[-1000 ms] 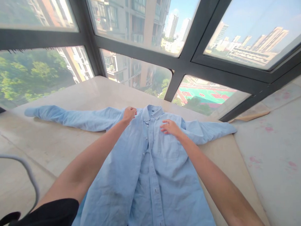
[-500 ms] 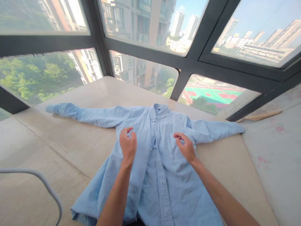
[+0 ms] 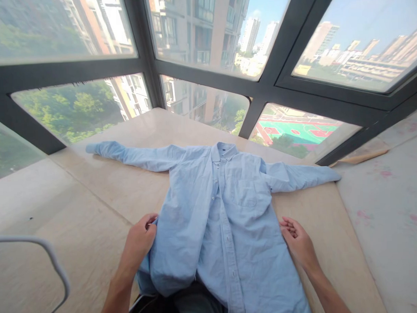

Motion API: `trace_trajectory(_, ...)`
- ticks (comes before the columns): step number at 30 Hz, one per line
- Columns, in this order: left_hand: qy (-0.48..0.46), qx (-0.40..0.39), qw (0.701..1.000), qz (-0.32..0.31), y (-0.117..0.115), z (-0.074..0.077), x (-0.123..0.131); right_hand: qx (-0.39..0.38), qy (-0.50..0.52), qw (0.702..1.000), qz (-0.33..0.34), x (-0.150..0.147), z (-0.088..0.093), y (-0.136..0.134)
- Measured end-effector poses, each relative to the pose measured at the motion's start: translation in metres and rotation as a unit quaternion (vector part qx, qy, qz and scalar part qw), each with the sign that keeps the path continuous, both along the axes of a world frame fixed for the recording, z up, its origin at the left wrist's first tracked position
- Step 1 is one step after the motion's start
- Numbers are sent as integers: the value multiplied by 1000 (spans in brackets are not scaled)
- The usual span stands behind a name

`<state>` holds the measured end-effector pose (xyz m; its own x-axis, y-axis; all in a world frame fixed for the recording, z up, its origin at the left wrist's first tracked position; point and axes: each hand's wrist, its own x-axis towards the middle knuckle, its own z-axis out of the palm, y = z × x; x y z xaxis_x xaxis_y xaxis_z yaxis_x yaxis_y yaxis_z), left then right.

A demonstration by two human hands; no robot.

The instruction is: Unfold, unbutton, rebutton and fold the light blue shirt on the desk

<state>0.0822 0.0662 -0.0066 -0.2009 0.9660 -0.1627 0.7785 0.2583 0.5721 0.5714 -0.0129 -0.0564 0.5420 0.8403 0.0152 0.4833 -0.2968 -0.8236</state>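
Shirt (image 3: 183, 207): front-up on ledge (image 3: 84, 224). Left hand (image 3: 140, 237) at shirt's left edge, right hand (image 3: 299, 243) at shirt's right edge; both curled, I cannot tell whether pinching. I advise even outward tension, placket (image 3: 229, 247) straight.

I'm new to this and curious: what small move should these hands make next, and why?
Perhaps the left hand could ease the shirt outward at its left edge: that hand is right there, and the shirt looks folded just below it.
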Motion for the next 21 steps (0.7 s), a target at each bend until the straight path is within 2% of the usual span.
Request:
trace_trajectory(2, -15, -17, 1000, 7, 0, 4, -2, 2, -29, 999, 13, -8, 6, -6)
trace_trajectory(4, -27, -26, 999, -16, 1, 7, 0, 21, -82, 996, 18, -22, 16, -8)
trace_trajectory(8, -86, -39, 993, -68, 5, 13, 11, 83, -144, 985, 55, -72, 43, 1)
trace_trajectory(10, -109, -40, 991, -67, 5, 19, 19, 99, -120, 981, 118, -107, 55, 12)
trace_trajectory(13, -204, -46, 976, -53, 1, 31, 30, 43, 17, 974, 221, -163, 63, 40)
trace_trajectory(15, -316, -67, 946, -22, -3, 38, 32, -51, 142, 955, 256, -192, 63, 65)
trace_trajectory(17, -412, -78, 907, 44, -8, 40, 30, -162, 182, 932, 270, -210, 59, 89)
trace_trajectory(19, -456, -64, 879, 123, -12, 38, 25, -210, 190, 932, 227, -217, 55, 108)
trace_trajectory(21, -461, -41, 869, 176, -15, 33, 20, -210, 246, 930, 177, -217, 52, 118)
